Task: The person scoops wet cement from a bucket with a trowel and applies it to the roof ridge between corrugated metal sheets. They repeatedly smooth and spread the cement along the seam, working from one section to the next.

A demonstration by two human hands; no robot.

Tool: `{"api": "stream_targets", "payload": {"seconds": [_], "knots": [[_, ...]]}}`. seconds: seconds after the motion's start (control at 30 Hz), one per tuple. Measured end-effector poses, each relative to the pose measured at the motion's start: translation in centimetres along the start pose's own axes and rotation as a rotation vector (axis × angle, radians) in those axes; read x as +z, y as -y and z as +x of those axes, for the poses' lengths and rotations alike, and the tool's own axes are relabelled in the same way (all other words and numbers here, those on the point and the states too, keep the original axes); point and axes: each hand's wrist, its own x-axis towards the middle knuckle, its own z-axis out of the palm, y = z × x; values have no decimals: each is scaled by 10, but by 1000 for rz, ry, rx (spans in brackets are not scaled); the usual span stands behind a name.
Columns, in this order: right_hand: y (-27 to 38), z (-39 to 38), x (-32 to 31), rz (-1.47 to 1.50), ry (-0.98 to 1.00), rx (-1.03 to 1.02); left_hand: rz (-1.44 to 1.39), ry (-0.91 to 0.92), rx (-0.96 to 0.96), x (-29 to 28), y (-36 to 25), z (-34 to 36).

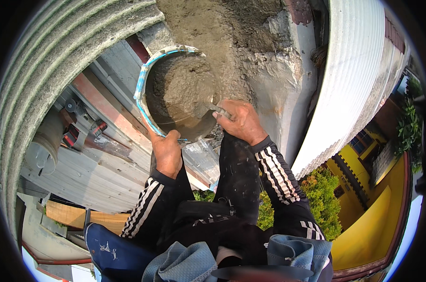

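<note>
A round bucket (143, 84) with a blue-and-white rim holds wet grey mortar (182, 82), heaped higher toward its far side. My left hand (168, 152) is closed over the near-left edge of this bucket, the thumb lying along the rim. At the near-right side, my right hand (245, 123) grips a trowel (222, 111) by its mortar-smeared handle. The trowel's blade reaches left into the mortar and is mostly hidden there. Both my forearms wear black sleeves with white stripes.
Wavy grey roofing sheets (71, 44) curve along the left, and a white corrugated sheet (358, 66) rises at right. Rough mortar (199, 21) covers the strip beyond the bucket. A cloudy pail (44, 145) and red-and-black power tools (71, 135) sit on metal sheets at left. Bushes (322, 202) show below.
</note>
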Motion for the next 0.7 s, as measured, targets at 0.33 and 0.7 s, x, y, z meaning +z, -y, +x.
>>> {"api": "stream_targets", "payload": {"seconds": [0.33, 0.7], "knots": [[-48, -4, -97, 941, -250, 446, 56, -58, -25, 0, 2, 1], [2, 29, 5, -660, 24, 245, 96, -42, -17, 19, 1, -5]]}}
